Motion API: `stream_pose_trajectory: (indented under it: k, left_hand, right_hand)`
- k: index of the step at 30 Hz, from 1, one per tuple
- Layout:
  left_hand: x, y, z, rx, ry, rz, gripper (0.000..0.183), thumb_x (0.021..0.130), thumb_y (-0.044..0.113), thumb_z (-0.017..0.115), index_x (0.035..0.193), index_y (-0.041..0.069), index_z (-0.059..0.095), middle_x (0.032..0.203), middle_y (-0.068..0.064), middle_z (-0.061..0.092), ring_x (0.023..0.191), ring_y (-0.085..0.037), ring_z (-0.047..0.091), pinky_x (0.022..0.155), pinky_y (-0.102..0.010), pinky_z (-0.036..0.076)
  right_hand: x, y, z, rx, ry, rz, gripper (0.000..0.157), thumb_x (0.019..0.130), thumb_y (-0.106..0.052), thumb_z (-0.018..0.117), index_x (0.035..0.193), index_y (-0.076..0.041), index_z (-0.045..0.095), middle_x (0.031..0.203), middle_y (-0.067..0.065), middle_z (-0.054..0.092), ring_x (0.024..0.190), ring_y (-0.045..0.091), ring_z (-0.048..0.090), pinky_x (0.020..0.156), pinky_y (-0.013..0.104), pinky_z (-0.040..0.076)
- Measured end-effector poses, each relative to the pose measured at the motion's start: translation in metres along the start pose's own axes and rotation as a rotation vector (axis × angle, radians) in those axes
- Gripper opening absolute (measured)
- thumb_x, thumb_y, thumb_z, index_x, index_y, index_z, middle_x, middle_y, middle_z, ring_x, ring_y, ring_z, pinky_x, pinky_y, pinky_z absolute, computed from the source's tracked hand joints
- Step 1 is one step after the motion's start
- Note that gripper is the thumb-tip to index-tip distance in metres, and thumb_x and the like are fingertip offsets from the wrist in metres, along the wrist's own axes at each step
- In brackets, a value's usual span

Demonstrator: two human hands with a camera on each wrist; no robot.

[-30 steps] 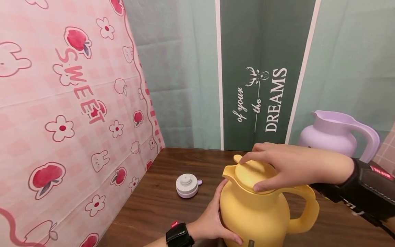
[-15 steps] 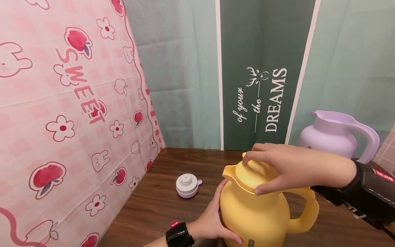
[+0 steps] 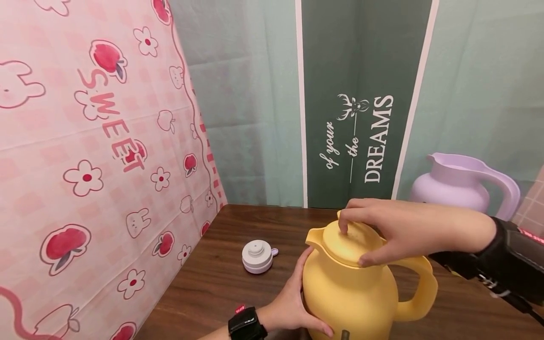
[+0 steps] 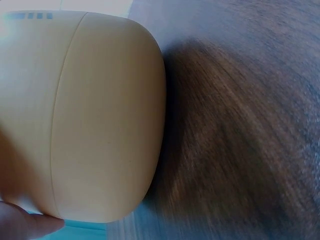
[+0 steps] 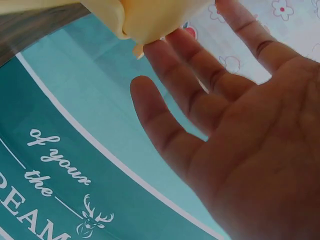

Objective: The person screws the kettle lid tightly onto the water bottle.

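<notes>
Since 1 second ago, the right hand (image 3: 399,229) has been turning on the lid (image 3: 346,241): its index fingertip has been sliding from the lid's left edge toward the middle, and the lid's small tab, showing at the back left before, is now lying under the fingers. That hand is arching over the lid of the yellow jug (image 3: 361,288), fingertips and thumb curling round the rim and gripping it. The left hand (image 3: 293,302) is staying pressed against the jug's left side, fingers wrapping loosely round the belly. The jug is standing upright at the near edge of the wooden table (image 3: 221,283), handle pointing right. A white-and-lilac cap (image 3: 257,255) is lying well to its left, and a purple jug (image 3: 463,186) is standing behind on the right, uncapped.
</notes>
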State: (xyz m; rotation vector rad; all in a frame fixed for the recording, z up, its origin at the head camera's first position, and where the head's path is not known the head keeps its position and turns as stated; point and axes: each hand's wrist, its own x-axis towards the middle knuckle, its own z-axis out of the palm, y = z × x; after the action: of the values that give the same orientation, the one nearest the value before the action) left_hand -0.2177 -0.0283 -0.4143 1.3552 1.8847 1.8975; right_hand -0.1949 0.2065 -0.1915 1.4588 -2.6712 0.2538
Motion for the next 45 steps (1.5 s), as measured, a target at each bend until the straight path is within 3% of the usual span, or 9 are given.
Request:
stream_pose_trajectory:
  k: [6, 10, 14, 19, 25, 29, 33, 38, 45]
  left_hand:
    - [0.001, -0.004, 0.001, -0.012, -0.002, -0.004, 0.135, 0.058, -0.007, 0.087, 0.151, 0.025, -0.005, 0.148, -0.004, 0.032, 0.130, -0.026, 0.039, 0.109, -0.035, 0.028]
    - [0.000, -0.004, 0.000, -0.005, -0.009, 0.004, 0.133, 0.060, -0.001, 0.088, 0.151, 0.025, -0.006, 0.148, -0.004, 0.031, 0.131, -0.025, 0.037, 0.109, -0.034, 0.027]
    - [0.000, -0.002, 0.000, 0.014, -0.014, 0.026, 0.134, 0.060, -0.001, 0.088, 0.151, 0.024, -0.006, 0.149, -0.004, 0.030, 0.131, -0.025, 0.037, 0.109, -0.034, 0.027]
    - [0.001, 0.003, 0.000, 0.011, -0.020, 0.045, 0.132, 0.061, -0.001, 0.088, 0.151, 0.022, -0.006, 0.148, -0.005, 0.031, 0.131, -0.025, 0.038, 0.109, -0.034, 0.028]
    - [0.000, 0.007, 0.000, -0.012, -0.021, 0.024, 0.130, 0.063, -0.001, 0.087, 0.151, 0.023, -0.006, 0.148, -0.005, 0.031, 0.131, -0.025, 0.038, 0.109, -0.034, 0.028]
    - [0.000, 0.003, 0.000, -0.020, -0.023, 0.007, 0.129, 0.063, 0.000, 0.087, 0.151, 0.024, -0.006, 0.148, -0.004, 0.031, 0.131, -0.025, 0.037, 0.109, -0.034, 0.028]
    - [0.000, -0.001, -0.001, -0.004, -0.017, 0.007, 0.130, 0.063, 0.005, 0.088, 0.151, 0.024, -0.006, 0.148, -0.004, 0.030, 0.131, -0.025, 0.037, 0.109, -0.034, 0.028]
    - [-0.001, -0.002, -0.001, -0.024, -0.013, -0.003, 0.132, 0.062, 0.000, 0.088, 0.151, 0.026, -0.006, 0.150, -0.003, 0.028, 0.132, -0.025, 0.035, 0.109, -0.034, 0.027]
    - [-0.001, -0.003, 0.000, -0.051, -0.015, -0.015, 0.133, 0.061, -0.004, 0.087, 0.151, 0.028, -0.006, 0.151, -0.003, 0.026, 0.133, -0.025, 0.035, 0.109, -0.033, 0.028]
  right_hand:
    - [-0.001, -0.003, 0.003, -0.063, 0.032, 0.058, 0.036, 0.078, -0.062, 0.065, 0.100, -0.037, 0.053, 0.094, -0.019, 0.045, 0.078, 0.002, 0.046, 0.067, 0.024, 0.043]
    - [-0.005, -0.001, 0.001, 0.007, -0.052, 0.058, 0.046, 0.080, -0.046, 0.072, 0.121, -0.038, 0.052, 0.122, -0.015, 0.049, 0.103, 0.008, 0.050, 0.077, 0.027, 0.046]
    - [-0.009, 0.002, 0.000, 0.068, -0.126, 0.065, 0.066, 0.080, -0.031, 0.073, 0.138, -0.038, 0.044, 0.142, -0.007, 0.041, 0.124, 0.016, 0.043, 0.086, 0.032, 0.047]
    - [-0.005, 0.003, 0.000, 0.008, -0.072, 0.022, 0.056, 0.081, -0.046, 0.071, 0.132, -0.036, 0.051, 0.121, -0.018, 0.049, 0.106, 0.008, 0.045, 0.081, 0.030, 0.046]
    - [0.003, 0.000, 0.004, -0.096, 0.001, 0.070, 0.054, 0.076, -0.069, 0.061, 0.118, -0.035, 0.055, 0.096, -0.019, 0.047, 0.087, 0.006, 0.045, 0.071, 0.029, 0.042]
    - [0.004, -0.001, 0.004, -0.043, -0.048, 0.087, 0.058, 0.079, -0.066, 0.061, 0.128, -0.035, 0.051, 0.116, -0.016, 0.052, 0.105, 0.010, 0.049, 0.083, 0.037, 0.045]
    - [0.005, -0.001, 0.001, 0.066, -0.141, 0.052, 0.054, 0.088, -0.052, 0.061, 0.138, -0.037, 0.046, 0.141, -0.009, 0.043, 0.126, 0.017, 0.042, 0.096, 0.047, 0.041]
    - [0.011, -0.004, 0.002, 0.010, -0.099, 0.019, 0.046, 0.088, -0.056, 0.058, 0.128, -0.034, 0.055, 0.120, -0.017, 0.051, 0.108, 0.010, 0.049, 0.086, 0.038, 0.046]
    - [0.017, -0.009, 0.005, -0.077, -0.060, 0.096, 0.047, 0.083, -0.069, 0.051, 0.115, -0.035, 0.058, 0.098, -0.019, 0.047, 0.088, 0.007, 0.047, 0.070, 0.030, 0.045]
